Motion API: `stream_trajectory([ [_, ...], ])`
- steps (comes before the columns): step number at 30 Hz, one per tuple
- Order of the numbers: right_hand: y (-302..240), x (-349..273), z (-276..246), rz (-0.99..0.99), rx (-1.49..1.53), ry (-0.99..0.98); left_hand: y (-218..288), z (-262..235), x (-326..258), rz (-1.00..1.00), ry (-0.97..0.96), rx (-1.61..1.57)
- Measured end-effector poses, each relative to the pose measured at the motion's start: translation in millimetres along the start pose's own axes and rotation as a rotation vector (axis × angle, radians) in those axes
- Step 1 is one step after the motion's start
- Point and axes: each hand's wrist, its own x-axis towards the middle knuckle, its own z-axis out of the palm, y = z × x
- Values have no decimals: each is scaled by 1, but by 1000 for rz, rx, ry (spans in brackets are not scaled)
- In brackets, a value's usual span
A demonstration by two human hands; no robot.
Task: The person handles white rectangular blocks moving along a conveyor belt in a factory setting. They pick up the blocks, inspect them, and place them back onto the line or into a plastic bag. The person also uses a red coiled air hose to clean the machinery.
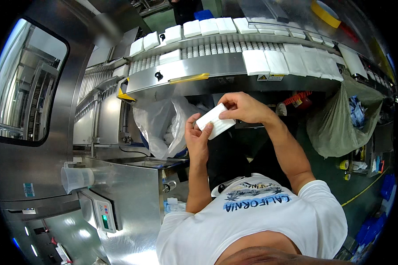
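Between my two hands is a small white rectangular tissue pack (215, 120), tilted and held in front of the conveyor's near edge. My left hand (197, 140) grips its lower left end, with the thumb lying across the top face. On the upper right end, my right hand (247, 108) pinches it with thumb and fingers. The fingers beneath the pack are partly hidden. Similar white packs (294, 64) lie in a row along the steel ledge at the right. Another row of packs (200, 28) lines the far side of the roller conveyor (225, 47).
A clear plastic bag (157, 126) hangs below the ledge at left, and a greenish sack (338, 121) hangs at right. Left of me, a scale (104, 215) and a plastic jug (77, 178) stand by a steel cabinet (132, 194). A large steel machine (53, 163) fills the far left.
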Motion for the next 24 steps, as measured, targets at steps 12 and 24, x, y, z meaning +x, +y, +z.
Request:
stream_trajectory([
  [12, 12, 23, -35, -33, 412, 368, -165, -76, 2, -323, -72, 1445],
  [24, -2, 58, -67, -148, 343, 503, -210, -87, 34, -523, -18, 1674],
])
